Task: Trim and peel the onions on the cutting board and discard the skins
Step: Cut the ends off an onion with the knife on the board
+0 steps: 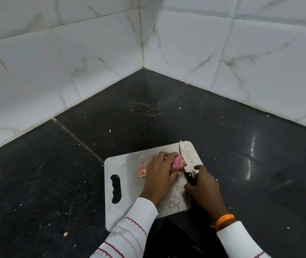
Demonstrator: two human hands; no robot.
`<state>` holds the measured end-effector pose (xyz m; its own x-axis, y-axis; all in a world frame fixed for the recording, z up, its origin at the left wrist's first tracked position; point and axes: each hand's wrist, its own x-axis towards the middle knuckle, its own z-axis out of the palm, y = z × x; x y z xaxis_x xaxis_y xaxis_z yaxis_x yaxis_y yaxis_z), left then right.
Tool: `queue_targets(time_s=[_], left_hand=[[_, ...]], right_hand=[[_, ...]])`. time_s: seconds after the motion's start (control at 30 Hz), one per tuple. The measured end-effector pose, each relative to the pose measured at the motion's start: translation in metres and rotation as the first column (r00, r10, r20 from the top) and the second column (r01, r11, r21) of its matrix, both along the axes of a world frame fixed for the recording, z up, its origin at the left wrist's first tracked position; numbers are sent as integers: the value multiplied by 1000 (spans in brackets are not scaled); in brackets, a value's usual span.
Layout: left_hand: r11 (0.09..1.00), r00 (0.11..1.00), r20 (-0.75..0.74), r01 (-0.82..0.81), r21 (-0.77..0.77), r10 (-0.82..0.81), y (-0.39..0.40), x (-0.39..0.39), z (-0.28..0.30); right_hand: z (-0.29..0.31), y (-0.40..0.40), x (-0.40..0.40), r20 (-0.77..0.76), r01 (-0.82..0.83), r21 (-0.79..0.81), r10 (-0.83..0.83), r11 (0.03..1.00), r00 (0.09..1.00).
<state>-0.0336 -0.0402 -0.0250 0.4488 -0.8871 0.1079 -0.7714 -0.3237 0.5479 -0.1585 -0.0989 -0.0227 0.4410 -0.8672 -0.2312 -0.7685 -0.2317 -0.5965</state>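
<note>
White ribbed sleeves (135,226) reach up from the bottom edge, the right wrist wearing an orange band (224,219). On the pale cutting board (124,164), the left hand (159,175) curls over a red onion (177,163) and holds it down, with a scrap of onion skin (142,170) just to its left. Beside the onion's right end, the right hand (204,185) grips the black handle of a knife (183,151); the board lies on the dark speckled bench (55,174).

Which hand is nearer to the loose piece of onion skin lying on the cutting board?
Left. The left hand holds the onion just right of the onion skin; the right hand grips the knife farther right, beyond the onion.
</note>
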Motion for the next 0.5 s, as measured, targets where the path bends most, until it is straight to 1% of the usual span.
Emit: queue_targets(time_s=[0.07,0.13,0.2,0.27,0.33,0.37,0.43,0.5], left_hand=[[1000,998,-60,14,-19,-15,-2,-4,-1],[999,997,-75,30,-20,-31,-3,-6,-2],[999,995,-98,25,-35,-28,-3,-6,-1],[999,996,-88,-6,-53,1,-2,-4,0],[995,996,-65,-70,-70,66,-2,-3,1],[992,993,-59,-107,-72,103,-3,-3,1],[984,985,-57,-165,-62,161,-5,-4,3],[981,981,-55,-188,-48,185,-6,-5,4]], right_hand=[[4,-2,-2,11,-1,-9,1,1000,1000],[8,-5,-2,70,26,50,-30,998,997],[12,-7,-1,185,90,191,-126,978,975],[16,-7,-2,307,163,368,-285,915,908],[20,-2,-3,395,149,511,-385,846,834],[23,0,-3,421,125,538,-394,834,817],[24,6,-3,438,72,528,-344,846,830],[22,11,-1,441,32,519,-300,854,846]])
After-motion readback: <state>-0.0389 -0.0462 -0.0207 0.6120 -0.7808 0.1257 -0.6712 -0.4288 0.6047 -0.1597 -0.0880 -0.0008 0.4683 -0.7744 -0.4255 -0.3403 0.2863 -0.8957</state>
